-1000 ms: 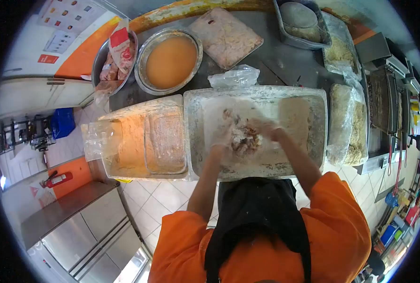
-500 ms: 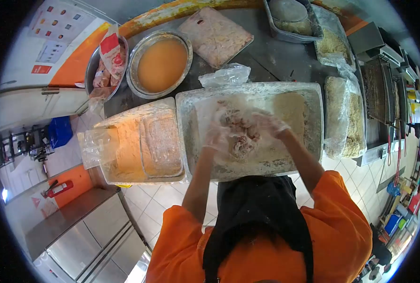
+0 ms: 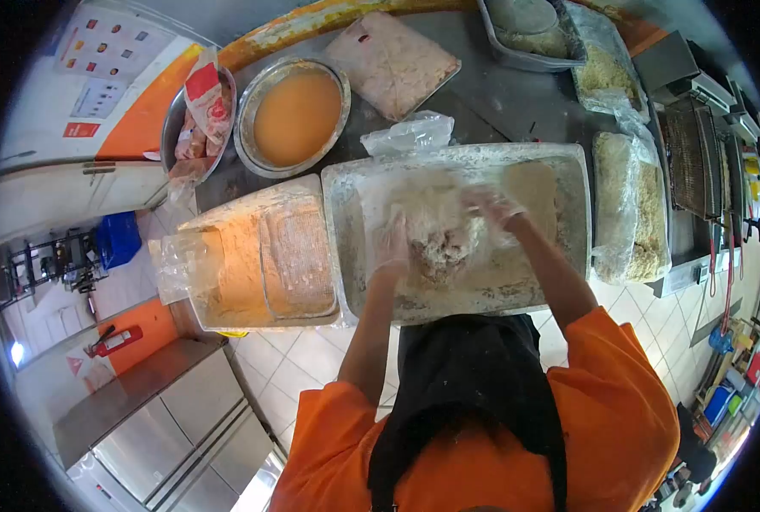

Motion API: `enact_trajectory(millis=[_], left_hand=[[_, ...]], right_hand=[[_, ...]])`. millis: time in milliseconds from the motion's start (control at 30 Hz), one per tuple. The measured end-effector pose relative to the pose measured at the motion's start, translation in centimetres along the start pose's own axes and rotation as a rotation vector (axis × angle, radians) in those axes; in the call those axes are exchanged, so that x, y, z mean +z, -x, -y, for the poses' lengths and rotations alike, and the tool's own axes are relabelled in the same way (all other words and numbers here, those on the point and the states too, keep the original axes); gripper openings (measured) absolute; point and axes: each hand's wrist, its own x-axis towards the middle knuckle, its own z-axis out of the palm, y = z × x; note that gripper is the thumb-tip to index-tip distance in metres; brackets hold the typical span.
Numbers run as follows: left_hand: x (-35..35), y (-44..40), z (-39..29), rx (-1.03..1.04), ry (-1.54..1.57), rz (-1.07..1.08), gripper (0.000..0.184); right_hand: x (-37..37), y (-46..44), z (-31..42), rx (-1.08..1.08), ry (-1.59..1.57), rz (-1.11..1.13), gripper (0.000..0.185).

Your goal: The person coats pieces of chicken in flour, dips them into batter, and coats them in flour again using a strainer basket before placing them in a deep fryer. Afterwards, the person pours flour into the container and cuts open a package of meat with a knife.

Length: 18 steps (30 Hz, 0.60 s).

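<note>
- In the large tub [image 3: 573,230], at its middle: a pile of floury pieces [image 3: 442,254], between both hands, with pale flour [image 3: 529,183] around.
- Left hand [image 3: 392,246]: just beside the pile's left edge, fingers pointing away from the body, roughly straight; too blurred to tell whether gripping anything.
- Right hand [image 3: 492,207]: above the tub, near the pile's upper right, fingers pointing left; too blurred to tell whether open, closed or holding a piece.
- To the left, right beside the large tub: a smaller tub [image 3: 256,205] of orange powder [image 3: 235,266], with a wire basket [image 3: 299,256] inside and a clear bag [image 3: 183,266] over its left edge.
- Behind, on the dark table [image 3: 469,98]: a metal bowl [image 3: 244,119] of orange liquid [image 3: 299,119], a cutting board [image 3: 394,66], crumpled plastic [image 3: 410,133] next to the large tub.
- To the right of the large tub: a clear bag of crumbs [image 3: 644,209].
</note>
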Motion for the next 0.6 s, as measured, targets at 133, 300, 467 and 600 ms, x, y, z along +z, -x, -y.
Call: enact_trajectory(millis=[133,300,467,600], left_hand=[[2.5,4.4,-4.9,0.127,0.042,-0.249,0.049],[6.7,-0.3,2.9,-0.020,-0.039,0.136,0.036],[3.4,1.2,-1.0,-0.192,0.482,0.208,0.047],[4.5,0.4,-0.5,-0.133,0.557,0.170,0.067]], right_hand=[[-1.4,-0.2,-7.3,-0.207,1.371,0.002,0.038],[7.6,3.0,5.1,-0.083,1.387,0.363,0.039],[4.4,0.8,0.3,0.044,0.903,0.037,0.060],[4.1,1.1,-1.8,-0.047,0.673,-0.206,0.051]])
